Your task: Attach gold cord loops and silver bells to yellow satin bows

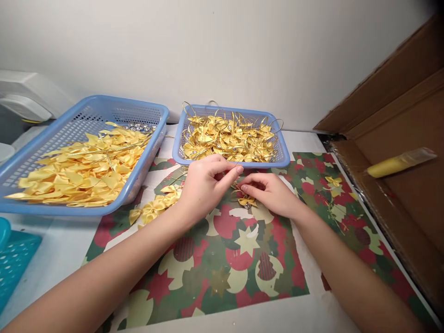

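My left hand (204, 185) and my right hand (272, 192) meet over a patterned mat (236, 268), just in front of a small blue basket (282, 159). Both hands are closed in a pinch on a small yellow bow with a thin gold wire loop (247, 200). The bow rests against the mat under my right fingers. A few loose yellow bows (154, 208) lie on the mat beside my left wrist. The small basket holds several finished yellow bows with gold loops (229, 138).
A large blue basket (52, 138) at the left holds several plain yellow ribbon bows and some silver beads. A teal basket (14, 259) sits at the lower left. A cardboard box (409, 152) at the right holds a yellow glue stick (398, 163). One bow (333, 181) lies right.
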The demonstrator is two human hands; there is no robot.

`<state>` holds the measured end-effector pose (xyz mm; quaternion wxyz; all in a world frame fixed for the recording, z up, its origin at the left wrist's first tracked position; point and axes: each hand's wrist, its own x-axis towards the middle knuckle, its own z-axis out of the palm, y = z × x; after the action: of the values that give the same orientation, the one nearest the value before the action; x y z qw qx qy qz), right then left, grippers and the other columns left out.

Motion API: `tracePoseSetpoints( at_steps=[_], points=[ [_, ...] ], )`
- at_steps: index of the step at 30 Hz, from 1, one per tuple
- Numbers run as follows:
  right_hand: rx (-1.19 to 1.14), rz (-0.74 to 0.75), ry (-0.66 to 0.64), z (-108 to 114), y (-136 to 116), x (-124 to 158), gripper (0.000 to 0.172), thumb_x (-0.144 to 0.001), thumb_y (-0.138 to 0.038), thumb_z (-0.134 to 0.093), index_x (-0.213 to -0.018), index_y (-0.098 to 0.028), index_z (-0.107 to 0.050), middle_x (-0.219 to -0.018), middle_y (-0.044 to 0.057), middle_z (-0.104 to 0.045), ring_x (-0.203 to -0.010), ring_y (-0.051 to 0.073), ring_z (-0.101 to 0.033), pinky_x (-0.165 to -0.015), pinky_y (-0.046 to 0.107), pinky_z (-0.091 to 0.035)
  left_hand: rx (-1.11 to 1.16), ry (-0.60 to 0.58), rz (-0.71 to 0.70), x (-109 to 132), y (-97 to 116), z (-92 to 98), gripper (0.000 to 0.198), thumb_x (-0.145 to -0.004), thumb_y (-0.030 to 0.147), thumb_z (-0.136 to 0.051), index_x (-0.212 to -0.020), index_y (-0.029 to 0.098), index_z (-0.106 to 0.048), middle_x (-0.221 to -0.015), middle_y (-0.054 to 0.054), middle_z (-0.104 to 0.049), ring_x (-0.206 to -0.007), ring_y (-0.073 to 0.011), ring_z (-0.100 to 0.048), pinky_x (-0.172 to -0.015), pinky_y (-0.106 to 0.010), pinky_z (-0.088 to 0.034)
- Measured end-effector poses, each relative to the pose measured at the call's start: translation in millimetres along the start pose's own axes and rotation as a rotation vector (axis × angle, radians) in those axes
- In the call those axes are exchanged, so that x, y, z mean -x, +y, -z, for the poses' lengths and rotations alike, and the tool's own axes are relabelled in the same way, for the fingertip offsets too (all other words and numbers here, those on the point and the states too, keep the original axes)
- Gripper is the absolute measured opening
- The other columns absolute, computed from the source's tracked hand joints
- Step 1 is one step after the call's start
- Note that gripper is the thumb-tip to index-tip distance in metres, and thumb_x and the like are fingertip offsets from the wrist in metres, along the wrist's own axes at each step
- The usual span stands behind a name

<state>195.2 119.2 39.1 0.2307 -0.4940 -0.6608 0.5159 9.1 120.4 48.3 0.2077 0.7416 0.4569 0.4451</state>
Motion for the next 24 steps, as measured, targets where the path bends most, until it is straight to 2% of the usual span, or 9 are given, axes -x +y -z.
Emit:
tracePoseSetpoints(
  at_steps=[2, 6, 8, 11, 13, 15, 17, 20, 24],
  points=[
    [0.026, -0.012, 0.003, -1.3, -0.9, 0.7, 0.012, -0.083, -0.023, -0.063, -0.09, -0.016, -0.07, -0.079, 0.004, -0.07, -0.07, 0.015, -0.064, -0.063, 0.026, -0.051, -0.001, 0.005, -0.002, 0.5, 0.6, 0.0, 0.016, -0.087, 0.022, -0.064, -0.078, 0.016, -0.076, -0.061, 0.0, -0.06, -0.055, -0.0101, -0.051, -0.054, -0.024, -0.038],
    [0.183, 0.048, 0.009, -1.4, -3.4, 10.3, 0.018, -0.077, -0.021, -0.069, -0.094, -0.016, -0.07, -0.074, 0.001, -0.065, -0.063, 0.012, -0.057, -0.058, 0.025, -0.048, 0.019, 0.005, -0.014, 1.8, 4.6, 1.0, 0.016, -0.087, 0.022, -0.064, -0.077, 0.015, -0.076, -0.062, 0.0, -0.06, -0.055, -0.0102, -0.051, -0.054, -0.024, -0.038],
    [0.284, 0.089, -0.011, 0.5, -5.4, 18.2, 0.022, -0.076, -0.021, -0.07, -0.098, -0.018, -0.069, -0.084, 0.002, -0.068, -0.069, 0.014, -0.059, -0.063, 0.027, -0.049, 0.033, -0.001, -0.026, 2.7, 7.7, 1.6, 0.017, -0.087, 0.022, -0.064, -0.076, 0.015, -0.075, -0.063, -0.001, -0.061, -0.057, -0.0105, -0.053, -0.055, -0.024, -0.039],
    [0.399, 0.129, -0.096, 4.7, -9.4, 28.1, 0.027, -0.076, -0.019, -0.07, -0.103, -0.021, -0.068, -0.103, 0.003, -0.07, -0.092, 0.018, -0.062, -0.08, 0.031, -0.051, 0.045, -0.022, -0.042, 3.9, 11.8, 1.4, 0.018, -0.087, 0.022, -0.064, -0.074, 0.015, -0.074, -0.063, 0.0, -0.062, -0.056, -0.01, -0.052, -0.055, -0.024, -0.04],
    [0.44, 0.137, -0.143, 6.5, -12.0, 31.1, 0.027, -0.075, -0.018, -0.071, -0.102, -0.021, -0.068, -0.109, 0.003, -0.069, -0.102, 0.02, -0.061, -0.089, 0.033, -0.048, 0.056, -0.037, -0.052, 4.5, 13.6, 0.6, 0.018, -0.087, 0.022, -0.065, -0.073, 0.015, -0.074, -0.062, 0.0, -0.062, -0.055, -0.0095, -0.052, -0.055, -0.024, -0.039],
    [0.466, 0.12, -0.161, 6.8, -13.7, 31.4, 0.019, -0.077, -0.016, -0.068, -0.096, -0.02, -0.068, -0.103, 0.003, -0.07, -0.097, 0.019, -0.062, -0.084, 0.031, -0.049, 0.066, -0.045, -0.059, 4.7, 14.8, -0.2, 0.017, -0.086, 0.021, -0.066, -0.072, 0.015, -0.073, -0.062, 0.0, -0.062, -0.055, -0.0095, -0.053, -0.055, -0.024, -0.04],
    [0.483, 0.086, -0.158, 6.0, -14.4, 30.6, 0.01, -0.079, -0.013, -0.064, -0.086, -0.019, -0.067, -0.089, 0.002, -0.07, -0.082, 0.016, -0.062, -0.072, 0.028, -0.048, 0.063, -0.043, -0.053, 4.7, 16.0, -0.4, 0.017, -0.086, 0.02, -0.066, -0.072, 0.015, -0.073, -0.062, 0.0, -0.063, -0.056, -0.0097, -0.053, -0.055, -0.024, -0.04],
    [0.484, 0.084, -0.107, 4.1, -14.6, 30.1, 0.009, -0.078, -0.009, -0.062, -0.078, -0.018, -0.064, -0.073, -0.001, -0.064, -0.065, 0.013, -0.057, -0.059, 0.024, -0.044, 0.047, -0.028, -0.042, 4.6, 17.5, 0.5, 0.017, -0.086, 0.02, -0.066, -0.072, 0.015, -0.073, -0.062, 0.0, -0.063, -0.055, -0.0099, -0.053, -0.054, -0.024, -0.04],
    [0.485, 0.201, 0.037, 0.8, -12.0, 29.6, 0.014, -0.075, -0.004, -0.063, -0.077, -0.018, -0.06, -0.075, -0.002, -0.063, -0.069, 0.012, -0.057, -0.064, 0.023, -0.043, 0.056, 0.02, -0.063, 5.5, 16.1, 0.8, 0.016, -0.086, 0.02, -0.065, -0.073, 0.016, -0.074, -0.061, 0.0, -0.062, -0.055, -0.01, -0.053, -0.053, -0.023, -0.04]
  ],
)
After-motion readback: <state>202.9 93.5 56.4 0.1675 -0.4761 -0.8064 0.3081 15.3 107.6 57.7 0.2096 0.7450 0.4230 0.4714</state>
